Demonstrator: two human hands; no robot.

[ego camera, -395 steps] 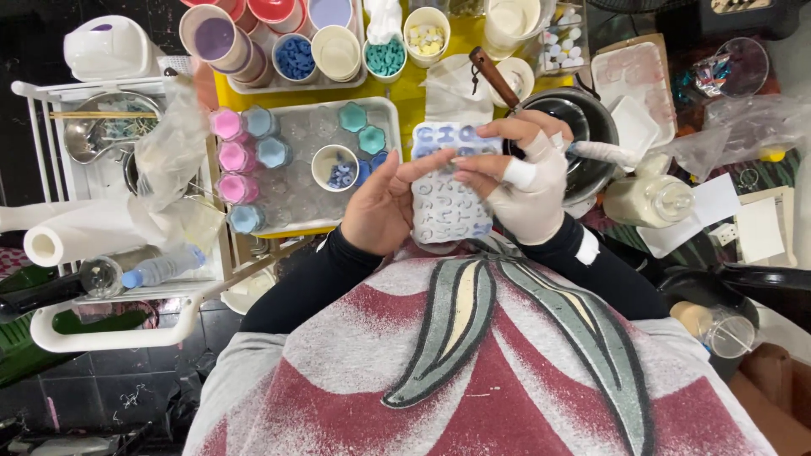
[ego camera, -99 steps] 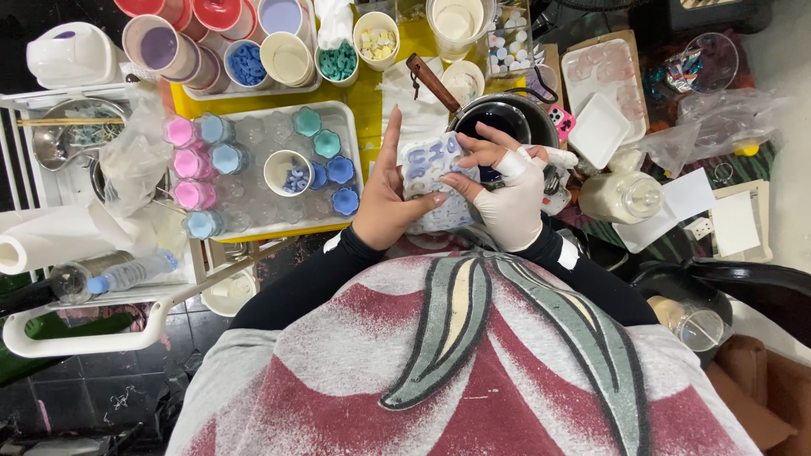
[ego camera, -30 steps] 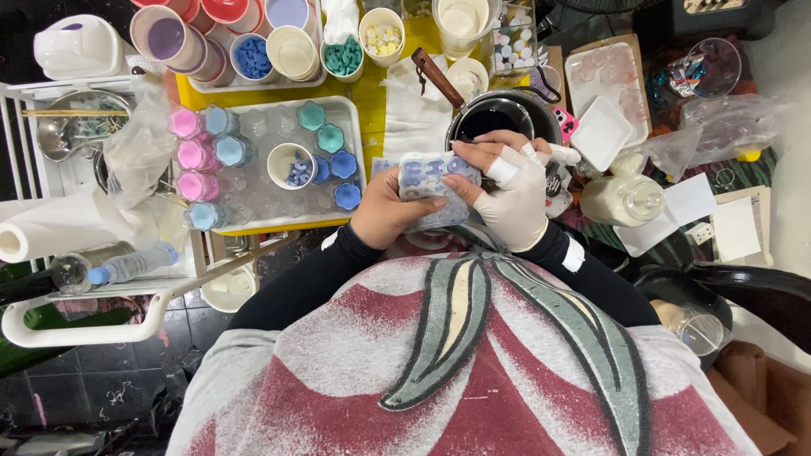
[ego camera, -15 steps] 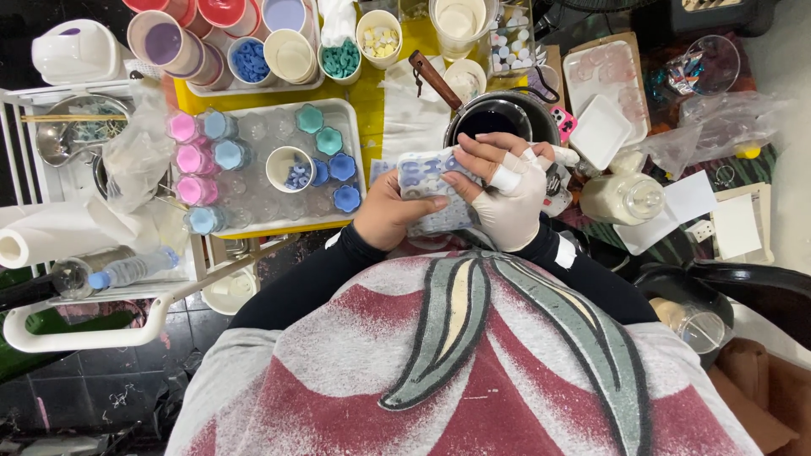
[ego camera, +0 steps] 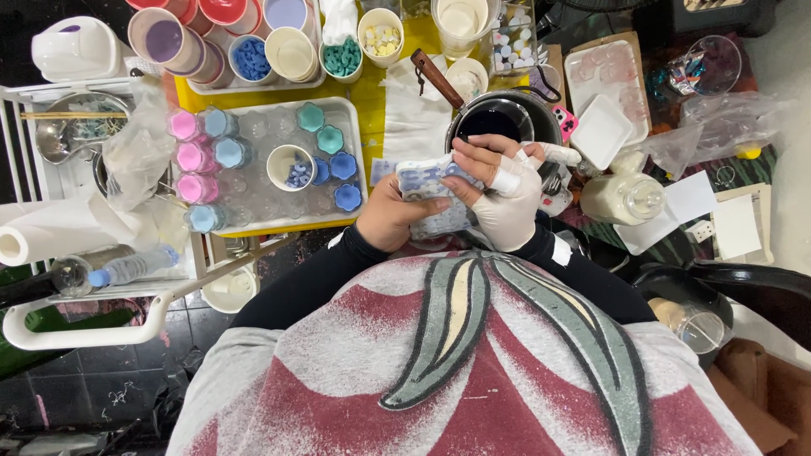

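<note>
My left hand (ego camera: 390, 216) grips a flexible clear mould sheet (ego camera: 428, 187) filled with pale blue and white pieces, thumb on top of it. My right hand (ego camera: 500, 192), in a white glove with taped fingers, presses on the same sheet from the right, fingers curled over its top edge. The sheet is bent between both hands, just in front of my chest. Directly behind the hands stands a black pot (ego camera: 501, 119) with a wooden handle (ego camera: 436, 78).
A clear tray (ego camera: 258, 203) at left holds pink, blue and teal flower-shaped cups and a cup of blue pieces (ego camera: 291, 166). Cups of coloured pieces (ego camera: 252, 57) line the back. A white bottle (ego camera: 623, 197), paper roll (ego camera: 51, 228) and water bottle (ego camera: 118, 268) lie around.
The mould sheet has gone from held upright to folded down low between my hands, and both hands have drawn closer to my chest. Over the last second little has moved.
</note>
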